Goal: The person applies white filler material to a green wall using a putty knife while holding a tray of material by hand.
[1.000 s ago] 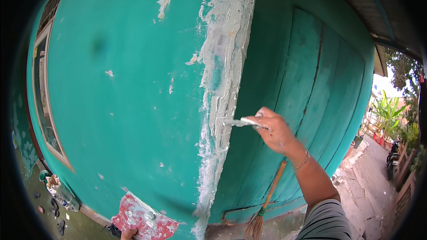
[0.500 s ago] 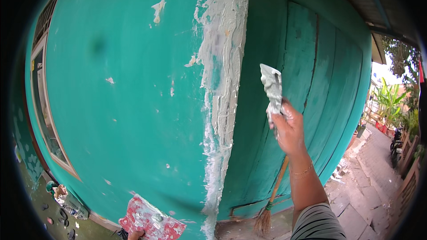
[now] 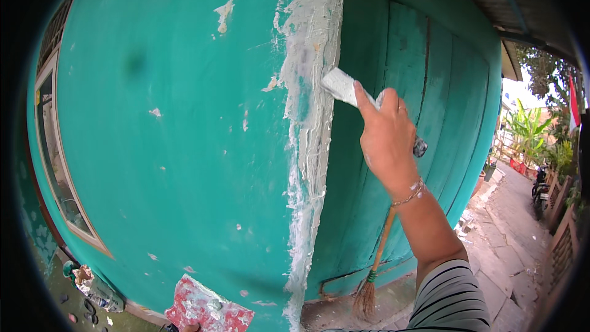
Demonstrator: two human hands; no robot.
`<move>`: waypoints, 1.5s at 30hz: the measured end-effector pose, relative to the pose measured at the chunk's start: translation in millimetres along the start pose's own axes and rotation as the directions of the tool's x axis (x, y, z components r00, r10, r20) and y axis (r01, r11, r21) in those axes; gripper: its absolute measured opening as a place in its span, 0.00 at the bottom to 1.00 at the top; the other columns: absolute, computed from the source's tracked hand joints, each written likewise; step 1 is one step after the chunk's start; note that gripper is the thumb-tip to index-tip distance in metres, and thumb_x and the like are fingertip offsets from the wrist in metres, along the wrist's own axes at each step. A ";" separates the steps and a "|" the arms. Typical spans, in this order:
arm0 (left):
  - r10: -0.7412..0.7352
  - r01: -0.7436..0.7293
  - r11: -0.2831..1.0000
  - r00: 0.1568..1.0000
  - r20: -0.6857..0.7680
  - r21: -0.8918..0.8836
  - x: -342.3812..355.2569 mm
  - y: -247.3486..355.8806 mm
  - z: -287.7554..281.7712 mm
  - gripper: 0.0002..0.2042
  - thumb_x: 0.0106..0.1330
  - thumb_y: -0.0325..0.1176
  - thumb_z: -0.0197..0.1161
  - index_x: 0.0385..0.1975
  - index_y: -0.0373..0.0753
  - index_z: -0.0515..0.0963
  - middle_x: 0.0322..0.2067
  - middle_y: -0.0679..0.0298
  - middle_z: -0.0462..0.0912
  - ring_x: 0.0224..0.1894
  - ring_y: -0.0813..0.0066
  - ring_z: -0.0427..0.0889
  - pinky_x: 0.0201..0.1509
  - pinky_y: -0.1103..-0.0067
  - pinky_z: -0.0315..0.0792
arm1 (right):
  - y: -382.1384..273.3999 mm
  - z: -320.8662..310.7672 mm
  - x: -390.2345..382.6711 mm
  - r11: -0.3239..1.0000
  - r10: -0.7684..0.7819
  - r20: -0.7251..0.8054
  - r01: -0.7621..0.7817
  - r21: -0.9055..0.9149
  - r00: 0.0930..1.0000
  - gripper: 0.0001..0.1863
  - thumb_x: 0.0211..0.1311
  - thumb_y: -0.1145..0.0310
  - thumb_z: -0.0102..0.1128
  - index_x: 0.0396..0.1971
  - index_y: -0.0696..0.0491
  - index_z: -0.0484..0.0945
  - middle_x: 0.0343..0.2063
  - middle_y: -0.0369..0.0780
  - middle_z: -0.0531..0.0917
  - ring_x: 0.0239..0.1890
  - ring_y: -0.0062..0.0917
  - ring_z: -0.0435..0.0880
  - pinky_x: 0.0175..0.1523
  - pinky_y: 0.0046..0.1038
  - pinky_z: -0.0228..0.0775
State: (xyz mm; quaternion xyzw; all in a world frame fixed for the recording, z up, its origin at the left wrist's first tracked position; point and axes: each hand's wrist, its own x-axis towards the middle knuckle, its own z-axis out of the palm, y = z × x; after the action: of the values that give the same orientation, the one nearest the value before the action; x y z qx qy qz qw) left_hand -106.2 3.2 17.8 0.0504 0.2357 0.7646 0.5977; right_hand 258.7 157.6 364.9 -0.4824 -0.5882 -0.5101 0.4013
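My right hand is closed round the handle of a putty knife. Its blade, coated with whitish filler, is at the wall's corner edge. A rough, ridged band of filler runs down that corner of the green wall, thick at the top and thinner lower down. At the bottom, my left hand grips a red flat board smeared with filler. Only the thumb of that hand shows; the other fingers are hidden.
A straw broom leans against the green door right of the corner. To the left are a window and a container on the ground. A paved path runs along the right, with plants beyond.
My right hand has moved up and left, bringing the putty knife from in front of the door to the corner edge. The blade has turned from upright to slanting left. The red board stays low.
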 end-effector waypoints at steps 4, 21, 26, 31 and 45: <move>-0.006 0.006 1.000 1.000 0.012 -0.002 5.8 7.2 -17.3 0.25 0.61 0.24 0.59 0.60 0.31 0.66 0.55 0.50 0.75 0.58 0.53 0.74 0.61 0.55 0.71 | -12.3 -11.4 -69.0 0.993 0.029 0.242 -0.057 0.107 0.970 0.31 0.54 0.79 0.53 0.61 0.46 0.71 0.37 0.46 0.68 0.39 0.42 0.75 0.40 0.40 0.73; -0.059 0.064 0.986 0.998 -0.035 0.155 29.2 6.5 -25.3 0.26 0.59 0.25 0.61 0.58 0.28 0.67 0.53 0.50 0.76 0.54 0.54 0.77 0.57 0.55 0.74 | -16.6 63.8 -95.8 0.419 0.296 0.007 -0.137 0.897 0.955 0.15 0.64 0.68 0.59 0.45 0.61 0.74 0.33 0.41 0.75 0.31 0.27 0.75 0.38 0.26 0.69; -0.021 0.020 0.976 1.000 0.005 0.219 31.2 9.5 -18.9 0.28 0.57 0.25 0.63 0.59 0.29 0.66 0.54 0.50 0.76 0.56 0.53 0.75 0.59 0.56 0.73 | -15.6 102.4 -93.6 0.578 0.292 -0.058 -0.128 0.806 0.955 0.16 0.57 0.67 0.66 0.39 0.60 0.73 0.32 0.44 0.75 0.32 0.37 0.76 0.37 0.32 0.70; 0.002 0.022 0.966 0.996 -0.092 0.259 3.1 27.4 1.4 0.26 0.59 0.25 0.61 0.59 0.28 0.67 0.54 0.50 0.76 0.56 0.53 0.75 0.59 0.56 0.73 | -32.8 117.2 -167.4 0.472 0.446 0.085 -0.315 0.824 0.891 0.13 0.57 0.73 0.63 0.40 0.60 0.72 0.33 0.44 0.75 0.32 0.39 0.77 0.38 0.33 0.70; 0.026 -0.024 0.984 1.000 -0.009 0.177 32.1 8.3 -3.5 0.25 0.51 0.23 0.55 0.54 0.30 0.69 0.48 0.50 0.78 0.50 0.51 0.79 0.56 0.53 0.74 | 37.3 64.0 20.5 0.793 0.095 -0.245 0.075 0.605 0.965 0.13 0.54 0.63 0.67 0.36 0.51 0.75 0.26 0.42 0.81 0.30 0.40 0.80 0.34 0.36 0.71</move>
State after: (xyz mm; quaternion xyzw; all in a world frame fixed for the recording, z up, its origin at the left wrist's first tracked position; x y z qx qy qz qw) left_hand -123.8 30.8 11.6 0.1019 0.3052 0.7485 0.5798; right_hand 292.0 224.5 382.6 -0.2586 -0.6598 -0.3508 0.6122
